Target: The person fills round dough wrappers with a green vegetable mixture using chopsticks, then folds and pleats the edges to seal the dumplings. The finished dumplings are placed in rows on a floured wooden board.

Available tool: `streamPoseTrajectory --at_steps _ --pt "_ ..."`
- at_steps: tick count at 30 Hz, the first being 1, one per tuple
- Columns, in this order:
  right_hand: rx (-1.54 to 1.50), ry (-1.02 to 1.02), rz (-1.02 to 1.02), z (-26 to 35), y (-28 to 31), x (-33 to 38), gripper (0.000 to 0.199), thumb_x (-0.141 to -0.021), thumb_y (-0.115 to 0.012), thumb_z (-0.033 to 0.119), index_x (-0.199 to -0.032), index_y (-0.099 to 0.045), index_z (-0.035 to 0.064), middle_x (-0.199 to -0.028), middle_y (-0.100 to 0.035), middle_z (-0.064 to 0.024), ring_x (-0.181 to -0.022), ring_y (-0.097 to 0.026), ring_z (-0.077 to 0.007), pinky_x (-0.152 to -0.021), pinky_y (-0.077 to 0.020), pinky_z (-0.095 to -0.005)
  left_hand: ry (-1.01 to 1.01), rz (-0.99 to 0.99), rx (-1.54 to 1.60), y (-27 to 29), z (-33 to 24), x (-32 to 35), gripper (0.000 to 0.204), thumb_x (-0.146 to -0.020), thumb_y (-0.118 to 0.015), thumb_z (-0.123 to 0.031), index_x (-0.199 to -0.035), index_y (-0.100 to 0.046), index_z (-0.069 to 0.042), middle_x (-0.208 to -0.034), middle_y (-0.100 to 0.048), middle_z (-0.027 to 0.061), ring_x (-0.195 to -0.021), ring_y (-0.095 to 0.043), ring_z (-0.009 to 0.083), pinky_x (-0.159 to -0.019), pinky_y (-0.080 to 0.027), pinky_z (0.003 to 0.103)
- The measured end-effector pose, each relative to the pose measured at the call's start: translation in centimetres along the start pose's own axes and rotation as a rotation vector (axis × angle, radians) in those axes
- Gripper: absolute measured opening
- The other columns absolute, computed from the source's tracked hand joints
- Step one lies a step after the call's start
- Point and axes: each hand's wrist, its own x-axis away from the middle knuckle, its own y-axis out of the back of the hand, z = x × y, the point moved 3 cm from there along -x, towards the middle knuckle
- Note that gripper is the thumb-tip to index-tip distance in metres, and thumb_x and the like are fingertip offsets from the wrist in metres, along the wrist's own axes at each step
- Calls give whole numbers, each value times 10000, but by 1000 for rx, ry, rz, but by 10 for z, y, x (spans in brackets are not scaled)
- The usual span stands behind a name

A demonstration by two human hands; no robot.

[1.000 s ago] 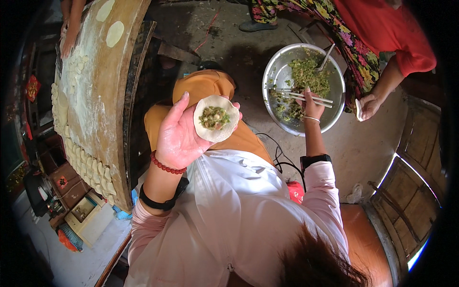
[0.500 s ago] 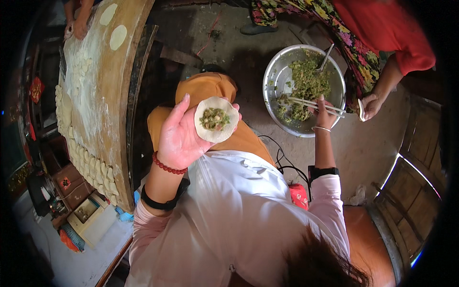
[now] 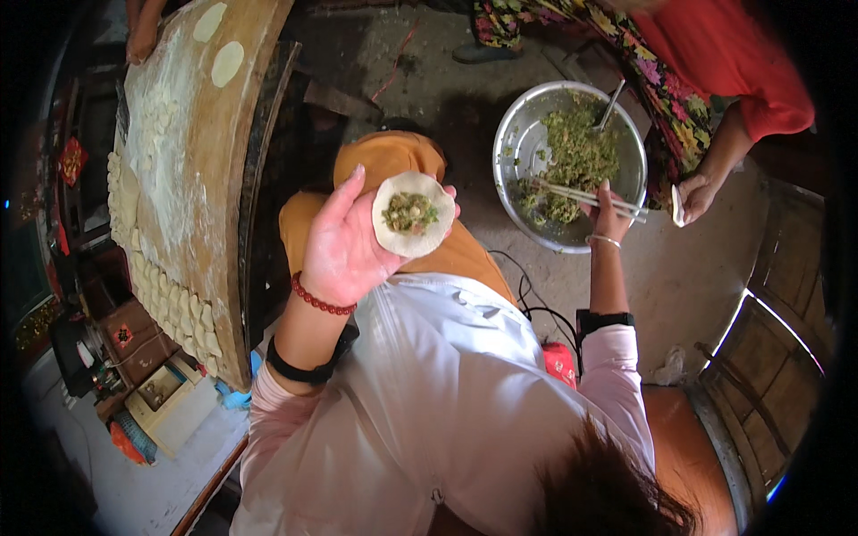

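My left hand [image 3: 342,246] is palm up above my lap, its thumb stretched out. A round dumpling wrapper [image 3: 439,239] rests on its fingers, held from below, with a mound of green, chopped filling [image 3: 410,213] in the middle. To the right, my right hand [image 3: 608,214] grips a pair of pale chopsticks [image 3: 572,190] over the near side of a large metal bowl [image 3: 507,134]. Their tips reach into the filling mix [image 3: 576,152] inside, at its left edge. A metal spoon [image 3: 612,104] leans on the bowl's far right rim.
A co-worker's hand [image 3: 695,198] holds a folded wrapper [image 3: 677,207] right of the bowl. On the left, a floured wooden board [image 3: 210,143] carries rows of dumplings [image 3: 174,304] and two flat dough rounds [image 3: 227,64]. Another person's hand [image 3: 143,40] is at its far edge. Black cables [image 3: 545,311] lie on the floor.
My left hand and the wrapper sit slightly farther right and up in the picture. The chopsticks have shifted only a little at the bowl. The hand at the board's far edge has moved.
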Motion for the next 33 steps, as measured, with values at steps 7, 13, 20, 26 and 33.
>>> streamPoseTrajectory --at_steps 7,13,20,26,33 --pt "-256 -117 87 18 1 15 293 -933 -678 235 -884 -634 -51 -808 -668 -128 -658 -680 -194 -576 -641 -308 10 11 41 4 1 -1 707 -1020 -371 -491 -1421 -376 91 -1476 -383 288 -1393 -367 406 -1148 -319 514" --pt "-513 -181 389 97 -43 89 240 -1007 -558 225 -876 -602 30 -779 -611 -75 -631 -616 -159 -600 -610 -284 86 57 36 3 5 -1 695 -1023 -350 -495 -1406 -412 82 -1476 -382 298 -1382 -386 405 -1166 -291 496" --pt "-412 114 845 160 -103 181 246 -1024 -515 248 -930 -552 23 -836 -531 -113 -669 -558 -190 -533 -523 -302 72 94 -31 -3 7 21 748 -1022 -291 -542 -1426 -377 81 -1455 -423 273 -1373 -410 384 -1153 -316 488" --pt "-209 322 931 172 -115 202 218 -992 -568 222 -929 -584 15 -847 -560 -158 -646 -578 -207 -544 -522 -306 59 153 -15 9 3 46 798 -1018 -278 -571 -1420 -353 114 -1446 -436 263 -1351 -436 376 -1136 -335 492" --pt "-202 434 887 196 -112 214 208 -979 -595 215 -955 -596 9 -860 -557 -164 -628 -556 -198 -570 -491 -285 22 278 56 23 -3 63 723 -1014 -347 -558 -1402 -425 47 -1388 -525 196 -1295 -513 311 -1098 -394 443"
